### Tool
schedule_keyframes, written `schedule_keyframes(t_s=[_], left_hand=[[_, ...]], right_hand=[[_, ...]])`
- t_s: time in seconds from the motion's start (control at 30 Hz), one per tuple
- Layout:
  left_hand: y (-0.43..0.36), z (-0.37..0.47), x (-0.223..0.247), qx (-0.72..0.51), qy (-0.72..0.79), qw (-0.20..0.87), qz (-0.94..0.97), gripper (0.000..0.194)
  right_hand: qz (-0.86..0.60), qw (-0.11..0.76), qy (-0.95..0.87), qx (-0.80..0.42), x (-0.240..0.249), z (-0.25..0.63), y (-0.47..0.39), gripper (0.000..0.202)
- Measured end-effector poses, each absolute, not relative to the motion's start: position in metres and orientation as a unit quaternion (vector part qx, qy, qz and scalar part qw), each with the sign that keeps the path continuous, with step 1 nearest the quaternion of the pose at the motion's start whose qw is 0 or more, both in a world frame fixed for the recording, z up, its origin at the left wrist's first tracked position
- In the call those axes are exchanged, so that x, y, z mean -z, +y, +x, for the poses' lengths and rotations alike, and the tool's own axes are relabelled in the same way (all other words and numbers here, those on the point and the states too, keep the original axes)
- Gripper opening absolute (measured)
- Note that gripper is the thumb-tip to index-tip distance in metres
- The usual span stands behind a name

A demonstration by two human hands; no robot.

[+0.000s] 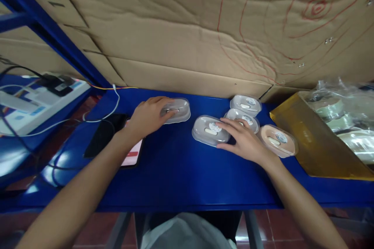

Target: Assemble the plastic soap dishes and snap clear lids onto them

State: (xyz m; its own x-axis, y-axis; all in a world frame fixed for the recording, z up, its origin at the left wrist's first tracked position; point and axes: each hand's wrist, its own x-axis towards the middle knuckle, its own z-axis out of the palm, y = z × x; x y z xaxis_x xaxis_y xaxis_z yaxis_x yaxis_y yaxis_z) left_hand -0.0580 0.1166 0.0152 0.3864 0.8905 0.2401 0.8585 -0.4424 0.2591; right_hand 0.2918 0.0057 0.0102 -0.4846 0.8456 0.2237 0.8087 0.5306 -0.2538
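My left hand (153, 114) is closed around the left end of a clear plastic case (180, 111), which lies on the blue table. The thumb and fingers of my right hand (242, 138) rest about the right end of another clear case (209, 129) with a white oblong piece and a round sticker. Behind that hand sit two similar cases, one farther back (245, 104) and one partly hidden by my fingers (250, 121). To the right of my right wrist is a case with a peach-coloured inside (274, 140).
An open cardboard box (309, 144) with plastic-wrapped items stands at the right. On the left are a phone (133, 153), a black flat object (102, 140), cables and a white power strip (32, 113). Cardboard (163, 39) walls the back of the blue table (181, 179).
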Motion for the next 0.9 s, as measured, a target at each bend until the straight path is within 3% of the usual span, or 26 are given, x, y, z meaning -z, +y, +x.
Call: schedule_keyframes(t_s=[0.17,0.37,0.5,0.67,0.9], left_hand=[[0.132,-0.05,-0.016,-0.172,0.538,0.045,0.824,0.04],[0.107,-0.044,0.001,-0.212,0.477,-0.046,0.851,0.035],[0.092,-0.044,0.008,-0.179,0.439,-0.03,0.88,0.03],[0.092,-0.048,0.013,-0.156,0.444,-0.005,0.882,0.028],[0.089,-0.049,0.006,-0.179,0.449,0.004,0.876,0.03]], right_hand=[[-0.491,0.228,-0.835,-0.1,-0.017,0.286,0.041,0.048],[-0.53,0.209,-0.822,0.012,0.0,0.269,0.049,0.049],[-0.467,0.193,-0.863,0.001,-0.001,0.262,0.027,0.037],[-0.425,0.129,-0.896,0.006,-0.001,0.255,0.012,0.037],[-0.43,0.187,-0.883,0.016,-0.005,0.25,0.013,0.035]])
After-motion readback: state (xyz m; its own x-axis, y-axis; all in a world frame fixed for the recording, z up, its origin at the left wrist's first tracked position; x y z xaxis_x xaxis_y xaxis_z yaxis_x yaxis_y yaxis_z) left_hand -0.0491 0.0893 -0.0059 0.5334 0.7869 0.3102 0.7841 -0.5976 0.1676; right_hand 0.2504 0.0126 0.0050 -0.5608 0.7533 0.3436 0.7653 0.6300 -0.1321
